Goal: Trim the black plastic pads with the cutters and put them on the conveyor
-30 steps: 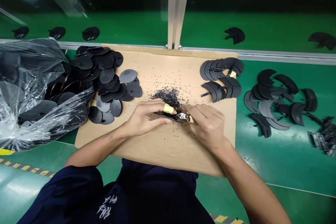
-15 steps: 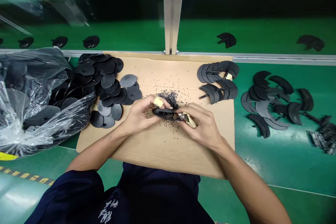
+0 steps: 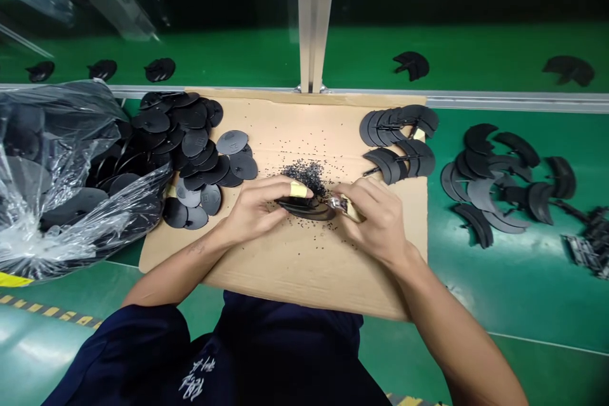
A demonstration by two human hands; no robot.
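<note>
My left hand (image 3: 259, 208), with yellow tape round one finger, pinches a black plastic disc (image 3: 309, 209) by its left side, above the cardboard sheet (image 3: 280, 266). A raised black part sits on top of the disc. Between the fingers of my right hand (image 3: 375, 216) is a small tool (image 3: 349, 206) with a shiny metal head and a pale yellow grip, mostly covered by my fingers. Its head is close to the disc's right edge; I cannot tell whether they touch. Just behind the disc lies a heap of tiny black pieces (image 3: 304, 172), with more scattered around.
Loose black discs (image 3: 193, 143) are piled on the left beside a clear plastic bag (image 3: 95, 203) holding more. Curved black parts (image 3: 397, 127) stand in two rows at the sheet's right, with loose ones (image 3: 480, 193) further right. A metal post (image 3: 314, 25) rises behind.
My right hand and the tool have shifted slightly right, away from the disc. More of the disc's right side shows now. My left hand keeps its hold.
</note>
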